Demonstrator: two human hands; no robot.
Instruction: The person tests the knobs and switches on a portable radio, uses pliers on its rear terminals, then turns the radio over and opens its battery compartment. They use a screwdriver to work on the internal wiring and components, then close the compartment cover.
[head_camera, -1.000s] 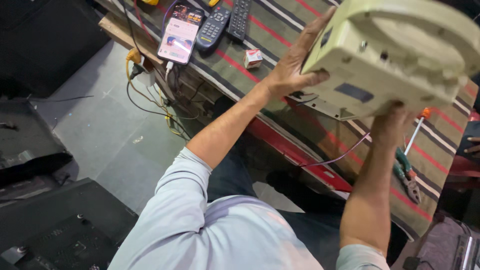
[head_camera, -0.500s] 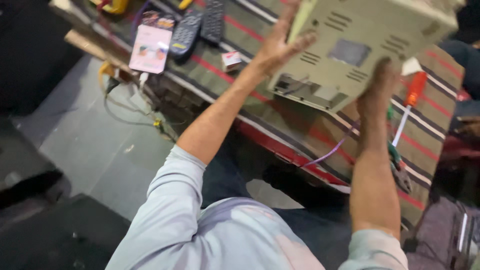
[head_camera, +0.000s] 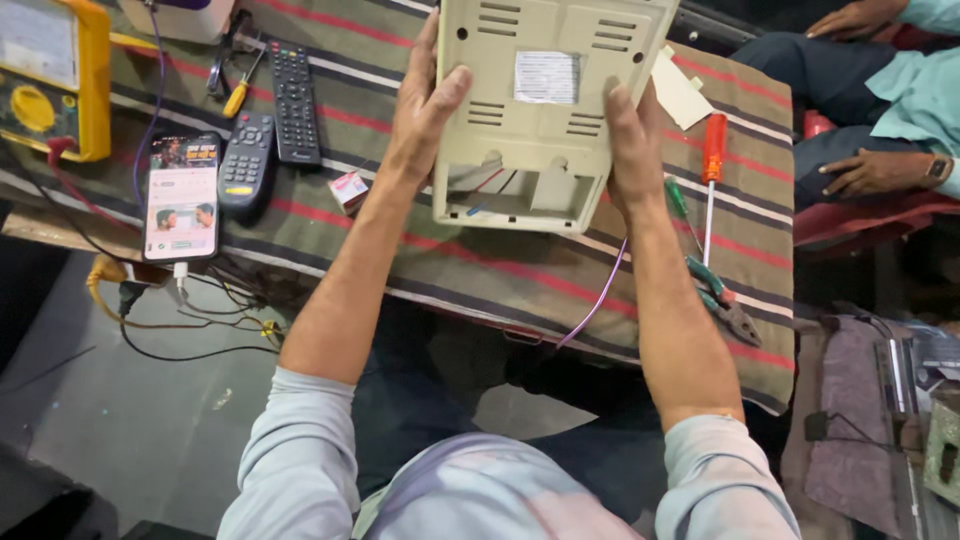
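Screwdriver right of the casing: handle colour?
Orange-red handle on the screwdriver, clearest in the head view.

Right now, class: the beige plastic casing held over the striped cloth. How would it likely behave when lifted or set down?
The beige casing probably feels light for its size: the open bay at its near end looks mostly hollow. It seems stiff, since the left hand and right hand press its sides without bending it. The thin violet wire hanging below is floppy and may snag.

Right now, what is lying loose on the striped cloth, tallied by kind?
Black button remote controls: 2
Screwdrivers: 3, yellow-handled, orange-handled, green-handled
Green-handled pliers: 1
Smartphone with lit screen: 1
Yellow multimeter: 1
Small red-and-white box: 1
Total: 9
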